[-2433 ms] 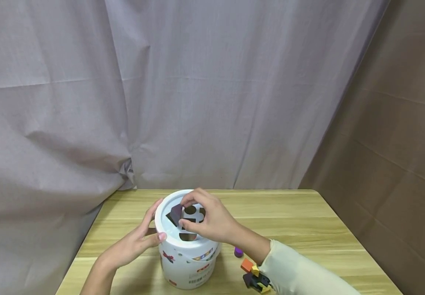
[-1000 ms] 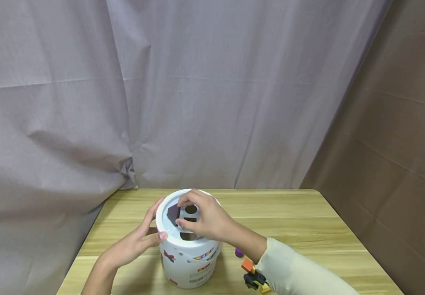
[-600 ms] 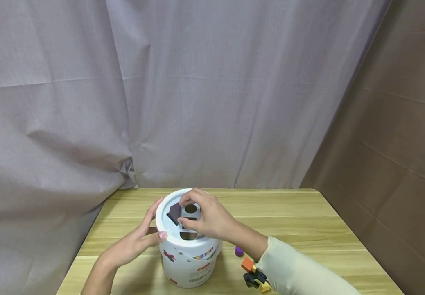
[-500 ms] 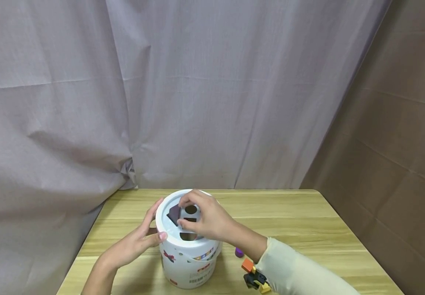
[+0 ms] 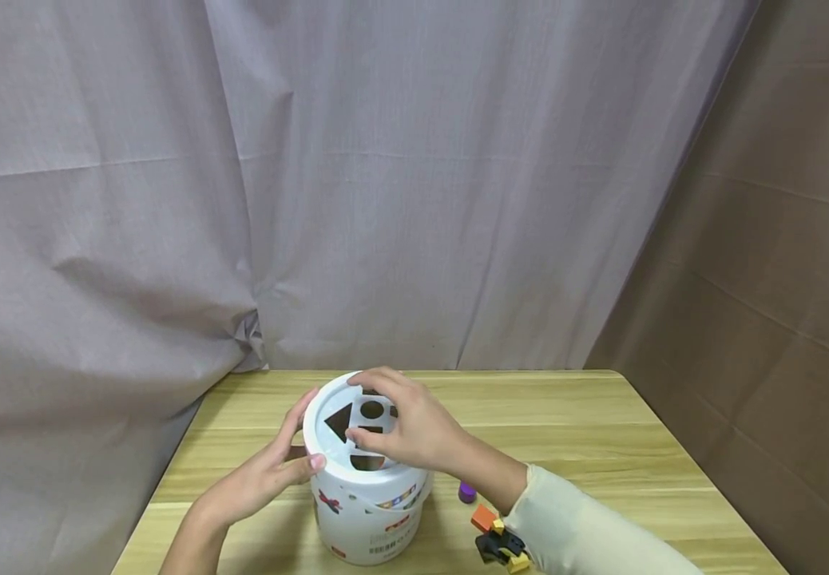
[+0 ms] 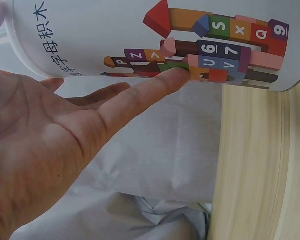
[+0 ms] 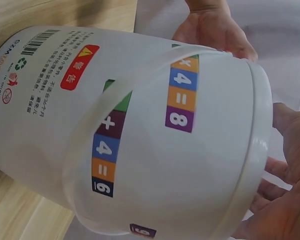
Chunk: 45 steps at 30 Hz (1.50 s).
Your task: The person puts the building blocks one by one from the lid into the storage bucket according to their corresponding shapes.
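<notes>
A white bucket [image 5: 357, 511] stands upright on the table under a lid [image 5: 328, 446] with cut-out holes. My left hand [image 5: 259, 475] steadies its left side, thumb on the rim; in the left wrist view the straight fingers [image 6: 135, 97] lie along the printed wall. Over the lid, my right hand [image 5: 414, 423] holds nothing, its thumb and fingertips spread apart. Left of those fingertips, the triangular hole [image 5: 339, 422] shows dark and unfilled. The right hand hides part of the lid and some holes.
Right of the bucket lie a purple block [image 5: 466, 493], an orange block [image 5: 483, 517], black blocks [image 5: 501, 545] and a yellow block [image 5: 518, 563], near the right sleeve. A grey curtain [image 5: 414, 200] hangs behind the wooden table [image 5: 587, 447].
The dark purple triangular block that my right hand pinched at the triangular hole has left the fingers and is out of sight. That hole now shows fully. My left hand stays put.
</notes>
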### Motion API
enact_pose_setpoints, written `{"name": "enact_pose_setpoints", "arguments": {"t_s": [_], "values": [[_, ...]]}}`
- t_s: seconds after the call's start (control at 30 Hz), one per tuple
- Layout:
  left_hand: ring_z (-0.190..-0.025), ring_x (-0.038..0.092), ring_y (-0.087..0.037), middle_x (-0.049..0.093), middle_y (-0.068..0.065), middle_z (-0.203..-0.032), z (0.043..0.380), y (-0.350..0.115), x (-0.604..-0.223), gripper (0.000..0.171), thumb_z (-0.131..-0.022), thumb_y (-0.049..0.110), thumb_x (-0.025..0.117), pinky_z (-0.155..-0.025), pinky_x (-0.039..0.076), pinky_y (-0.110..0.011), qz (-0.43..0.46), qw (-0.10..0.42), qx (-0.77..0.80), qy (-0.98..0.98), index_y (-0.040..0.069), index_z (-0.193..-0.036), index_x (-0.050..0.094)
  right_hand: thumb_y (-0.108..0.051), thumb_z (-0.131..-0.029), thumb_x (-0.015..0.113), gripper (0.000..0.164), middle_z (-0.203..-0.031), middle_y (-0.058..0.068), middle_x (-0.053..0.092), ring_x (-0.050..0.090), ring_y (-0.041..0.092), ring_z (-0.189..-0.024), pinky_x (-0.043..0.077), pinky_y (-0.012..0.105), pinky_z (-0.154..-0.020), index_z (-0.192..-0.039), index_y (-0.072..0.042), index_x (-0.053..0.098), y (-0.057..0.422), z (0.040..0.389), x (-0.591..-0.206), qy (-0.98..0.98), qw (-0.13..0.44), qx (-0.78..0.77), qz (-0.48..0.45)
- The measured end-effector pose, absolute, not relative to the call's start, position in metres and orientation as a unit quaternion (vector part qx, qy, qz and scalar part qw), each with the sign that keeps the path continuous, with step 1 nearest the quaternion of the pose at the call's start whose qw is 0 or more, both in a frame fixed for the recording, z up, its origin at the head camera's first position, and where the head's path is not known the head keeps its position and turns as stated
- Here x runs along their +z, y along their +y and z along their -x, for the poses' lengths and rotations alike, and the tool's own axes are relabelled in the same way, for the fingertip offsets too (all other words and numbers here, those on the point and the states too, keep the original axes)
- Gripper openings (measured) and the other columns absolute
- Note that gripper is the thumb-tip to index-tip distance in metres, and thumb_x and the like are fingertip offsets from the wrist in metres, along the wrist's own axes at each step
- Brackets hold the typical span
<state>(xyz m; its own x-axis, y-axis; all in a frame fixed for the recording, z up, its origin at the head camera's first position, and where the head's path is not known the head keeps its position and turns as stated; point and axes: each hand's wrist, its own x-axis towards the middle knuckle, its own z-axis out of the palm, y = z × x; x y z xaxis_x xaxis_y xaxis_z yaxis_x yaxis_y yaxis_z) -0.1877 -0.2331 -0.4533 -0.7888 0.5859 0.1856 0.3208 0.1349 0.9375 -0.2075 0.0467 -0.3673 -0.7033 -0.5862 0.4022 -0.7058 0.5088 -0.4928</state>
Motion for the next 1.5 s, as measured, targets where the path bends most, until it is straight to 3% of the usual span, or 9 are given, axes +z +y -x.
{"name": "enact_pose_setpoints", "arguments": {"t_s": [0.17,0.37,0.57,0.73,0.9,1.07,1.5], "values": [[-0.149,0.048,-0.059,0.0,-0.02,-0.183,0.186,-0.232,-0.454,0.087,-0.116,0.019,0.055,-0.109,0.058,-0.061,-0.299,0.118,0.589,0.742,0.041,-0.177,-0.003,-0.028,-0.093,0.09,0.063,-0.148,0.005,0.07,0.07,0.03,-0.134,0.061,0.053,-0.11,-0.149,-0.011,0.067,0.055,0.206,-0.365,-0.856,0.1,0.342,-0.374],[-0.149,0.047,-0.061,0.001,-0.024,-0.183,0.186,-0.232,-0.455,0.088,-0.115,0.019,0.056,-0.108,0.058,-0.063,-0.293,0.113,0.588,0.746,0.04,-0.177,-0.002,-0.031,-0.092,0.091,0.061,-0.147,0.002,0.072,0.069,0.024,-0.134,0.059,0.052,-0.112,-0.147,-0.014,0.069,0.072,0.203,-0.363,-0.867,0.117,0.33,-0.354],[-0.149,0.046,-0.062,0.002,-0.025,-0.184,0.186,-0.231,-0.456,0.089,-0.115,0.019,0.058,-0.106,0.061,-0.058,-0.289,0.096,0.576,0.758,0.04,-0.178,-0.001,-0.029,-0.09,0.094,0.06,-0.145,0.001,0.074,0.07,0.026,-0.134,0.059,0.056,-0.112,-0.145,-0.015,0.071,0.099,0.202,-0.366,-0.873,0.136,0.332,-0.331],[-0.149,0.047,-0.061,0.006,-0.027,-0.182,0.183,-0.23,-0.456,0.09,-0.114,0.019,0.058,-0.103,0.063,-0.046,-0.289,0.082,0.564,0.769,0.039,-0.178,-0.002,-0.028,-0.089,0.094,0.062,-0.147,0.001,0.073,0.07,0.028,-0.136,0.056,0.06,-0.115,-0.146,-0.017,0.071,0.125,0.201,-0.374,-0.881,0.136,0.335,-0.305],[-0.147,0.049,-0.059,0.01,-0.03,-0.181,0.182,-0.229,-0.455,0.089,-0.114,0.019,0.057,-0.1,0.062,-0.035,-0.291,0.068,0.552,0.778,0.034,-0.178,-0.003,-0.03,-0.091,0.093,0.06,-0.145,0.003,0.074,0.072,0.031,-0.13,0.06,0.059,-0.11,-0.145,-0.017,0.071,0.155,0.2,-0.386,-0.896,0.158,0.306,-0.28],[-0.147,0.05,-0.059,0.01,-0.029,-0.182,0.183,-0.228,-0.453,0.084,-0.116,0.021,0.053,-0.099,0.063,-0.034,-0.287,0.07,0.551,0.78,0.04,-0.178,-0.002,-0.027,-0.092,0.092,0.057,-0.136,0.004,0.078,0.074,0.03,-0.124,0.061,0.058,-0.107,-0.143,-0.015,0.072,0.181,0.2,-0.396,-0.908,0.169,0.286,-0.257],[-0.144,0.055,-0.057,0.02,-0.031,-0.179,0.175,-0.229,-0.448,0.084,-0.116,0.021,0.053,-0.097,0.064,-0.033,-0.277,0.054,0.545,0.789,0.04,-0.178,-0.001,-0.011,-0.09,0.092,0.053,-0.129,0.01,0.079,0.077,0.033,-0.118,0.062,0.059,-0.103,-0.139,-0.007,0.073,0.224,0.194,-0.421,-0.917,0.169,0.273,-0.235]]}}
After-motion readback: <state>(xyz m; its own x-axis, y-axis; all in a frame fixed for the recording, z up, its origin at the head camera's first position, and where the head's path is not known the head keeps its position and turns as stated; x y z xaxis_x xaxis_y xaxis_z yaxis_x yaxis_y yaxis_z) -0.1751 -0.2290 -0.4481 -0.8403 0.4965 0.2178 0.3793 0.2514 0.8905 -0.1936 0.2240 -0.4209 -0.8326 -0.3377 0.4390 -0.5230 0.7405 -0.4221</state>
